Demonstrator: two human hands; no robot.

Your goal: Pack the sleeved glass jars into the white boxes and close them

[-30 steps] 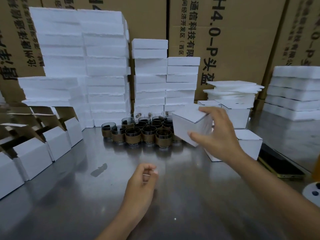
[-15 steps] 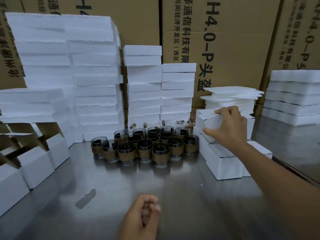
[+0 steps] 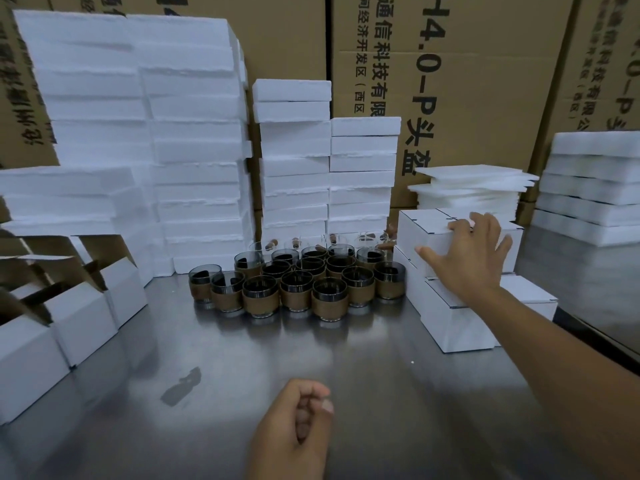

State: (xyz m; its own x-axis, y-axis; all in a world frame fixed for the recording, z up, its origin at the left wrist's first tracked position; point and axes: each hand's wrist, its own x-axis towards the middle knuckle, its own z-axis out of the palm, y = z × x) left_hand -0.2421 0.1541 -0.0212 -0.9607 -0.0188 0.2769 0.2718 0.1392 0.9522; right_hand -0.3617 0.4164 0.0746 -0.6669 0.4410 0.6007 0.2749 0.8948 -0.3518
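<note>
At the far left we see a row of open white cardboard boxes with brown insides [image 3: 79,317], flaps raised; what they hold is hidden from us by their walls. Behind them rise tall stacks of white foam slabs [image 3: 194,133], against big brown printed cartons [image 3: 467,81].

At the middle of the shiny steel table [image 3: 242,375] stands a tight cluster of dark-tinted glass jars in brown sleeves [image 3: 298,282], all upright with open mouths, none of them in a box. We cannot tell what the dark shapes inside some of them are. Near the bottom edge the left hand [image 3: 294,427] hovers over the table, its fingers curled in against the palm around nothing that we can see.

Just right of the jars sits a stack of closed white cardboard boxes [image 3: 457,327], lids down, contents hidden. The right hand [image 3: 467,258] lies on the upper closed box [image 3: 426,230] of this stack, fingers spread apart and fairly straight over its top edge, thumb stretched out along its front face. Behind it lies a pile of thin white foam sheets [image 3: 471,188], and at the far right another stack of thick white foam slabs [image 3: 588,188]
</note>
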